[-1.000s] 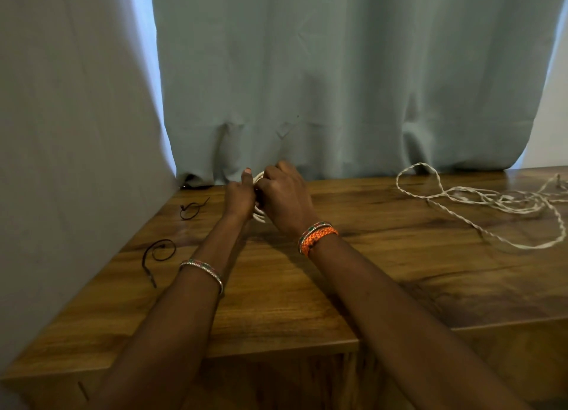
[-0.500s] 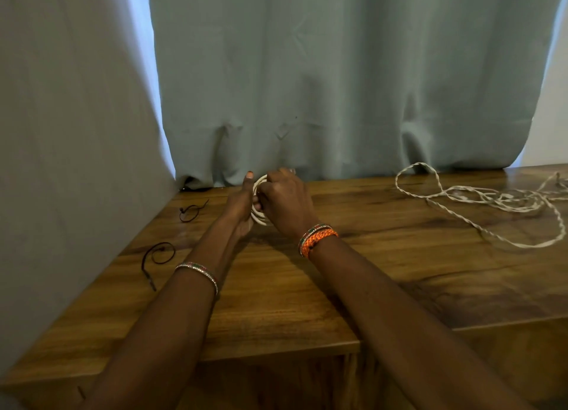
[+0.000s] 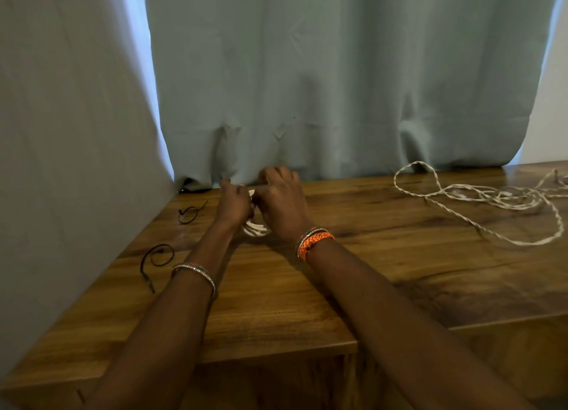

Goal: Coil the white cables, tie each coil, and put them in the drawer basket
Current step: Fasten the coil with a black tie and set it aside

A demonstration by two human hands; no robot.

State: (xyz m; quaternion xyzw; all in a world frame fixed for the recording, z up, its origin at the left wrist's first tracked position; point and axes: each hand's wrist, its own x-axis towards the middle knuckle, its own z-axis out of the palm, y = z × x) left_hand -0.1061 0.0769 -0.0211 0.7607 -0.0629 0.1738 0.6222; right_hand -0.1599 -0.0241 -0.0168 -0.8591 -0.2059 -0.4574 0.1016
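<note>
A small white cable coil (image 3: 254, 229) stands between my two hands near the back of the wooden table (image 3: 276, 302). My left hand (image 3: 234, 206) grips its left side and my right hand (image 3: 281, 205) curls over its top and right side. Most of the coil is hidden behind the hands; only its lower loops show. A long loose white twisted cable (image 3: 479, 200) sprawls on the table at the right. Two dark ties lie to the left: the far tie (image 3: 189, 212) and the near tie (image 3: 155, 259). No drawer basket is in view.
A pale green curtain (image 3: 338, 87) hangs along the table's back edge and a second curtain panel (image 3: 70, 148) covers the left side. The table's front edge steps back at the right, above a lower wooden front (image 3: 507, 354).
Both hands stay on the coil with small shifts of the fingers. The right hand's fingers have lifted and spread a little over the coil's top. The loose cable and the ties have not moved.
</note>
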